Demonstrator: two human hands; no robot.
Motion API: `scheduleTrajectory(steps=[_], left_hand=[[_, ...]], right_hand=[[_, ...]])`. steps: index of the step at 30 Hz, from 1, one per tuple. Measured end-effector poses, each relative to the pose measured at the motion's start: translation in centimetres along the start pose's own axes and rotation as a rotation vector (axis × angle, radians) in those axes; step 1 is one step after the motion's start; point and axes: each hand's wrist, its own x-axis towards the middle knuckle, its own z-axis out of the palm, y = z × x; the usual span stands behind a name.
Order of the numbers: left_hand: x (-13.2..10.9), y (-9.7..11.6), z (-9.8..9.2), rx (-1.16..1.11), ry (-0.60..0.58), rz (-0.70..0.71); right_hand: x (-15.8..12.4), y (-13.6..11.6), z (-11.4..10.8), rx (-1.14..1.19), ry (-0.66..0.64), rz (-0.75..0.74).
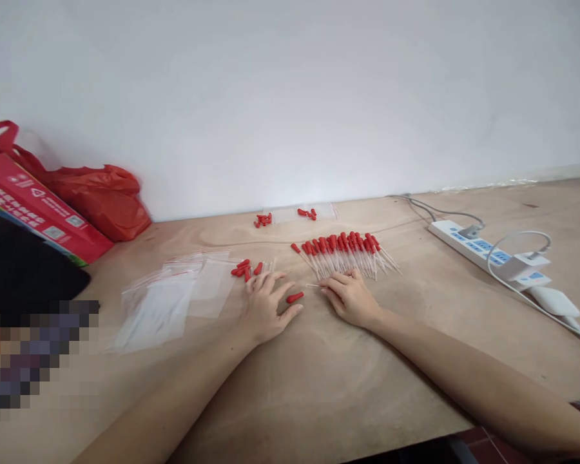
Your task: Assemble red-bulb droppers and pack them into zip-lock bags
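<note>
My left hand [267, 309] rests on the table with its fingers spread, holding nothing. One loose red rubber dropper bulb [294, 298] lies between its thumb and forefinger, apart from both. Just beyond its fingertips are a small heap of red bulbs [241, 267] and a few clear glass tubes [272, 264], partly hidden. My right hand [350, 299] is closed on a thin clear dropper tube [312, 285], whose end points left toward the loose bulb. Behind that hand, a row of droppers with red bulbs [341, 243] lies side by side, tubes toward me.
Clear zip bags [159, 309] lie to the left. Against the wall are more bags [283, 216] with red bulbs. A white power strip [478, 248] with plugs and cables stands at right. A red plastic bag [101, 196] and a red box [38, 206] sit far left.
</note>
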Motion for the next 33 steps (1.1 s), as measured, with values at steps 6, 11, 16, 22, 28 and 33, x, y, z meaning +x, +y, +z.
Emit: scheduleTrajectory(steps=[6, 11, 16, 22, 28, 33], left_hand=[[0.6, 0.6, 1.3, -0.003, 0.061, -0.033], [0.3, 0.5, 0.8, -0.098, 0.059, -0.046], [0.1, 0.2, 0.8, -0.121, 0.050, -0.030], [0.2, 0.3, 0.8, -0.141, 0.045, -0.008], [0.2, 0.0, 0.9, -0.143, 0.035, -0.021], [0.2, -0.1, 0.9, -0.176, 0.027, -0.005]], right_hand=[[0.1, -0.2, -0.1, 0.050, 0.010, 0.003], [0.0, -0.4, -0.3, 0.114, 0.048, -0.024], [-0.1, -0.4, -0.2, 0.145, 0.091, -0.065], [0.1, -0.8, 0.2, 0.133, 0.089, -0.079], [0.4, -1.3, 0.3, 0.119, 0.064, -0.068], [0.5, -1.0, 0.3, 0.128, 0.028, -0.085]])
